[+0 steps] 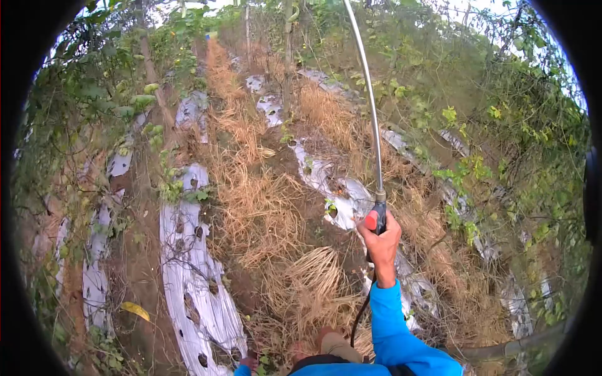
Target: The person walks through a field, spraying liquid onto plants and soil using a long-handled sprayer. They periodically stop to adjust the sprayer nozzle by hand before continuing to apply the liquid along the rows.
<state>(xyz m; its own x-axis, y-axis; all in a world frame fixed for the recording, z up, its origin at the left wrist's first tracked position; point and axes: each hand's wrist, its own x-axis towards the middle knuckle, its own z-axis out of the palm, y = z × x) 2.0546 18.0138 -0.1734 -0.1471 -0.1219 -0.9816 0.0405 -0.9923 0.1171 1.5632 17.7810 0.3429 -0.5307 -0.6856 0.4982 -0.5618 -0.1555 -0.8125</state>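
Note:
My right hand point(382, 242), at the end of a blue sleeve, is wrapped round the black handle of a sprayer wand point(372, 106). The handle has a red-orange part point(371, 220) by my thumb. From it the long metal tube rises and curves out of the top of the view. A dark hose point(360, 316) runs down from the handle towards my body. Low at the bottom edge, only a bit of my left hand point(250, 363) shows beside the silvery plastic mulch; its fingers cannot be made out.
Strips of holed plastic mulch point(195, 276) run along the rows. Dry straw point(263, 207) covers the path between them, with a pale bundle point(316, 272) before my feet. Climbing plants point(501, 125) and posts point(288, 56) flank both sides. A grey bar or pipe point(514, 346) crosses the lower right.

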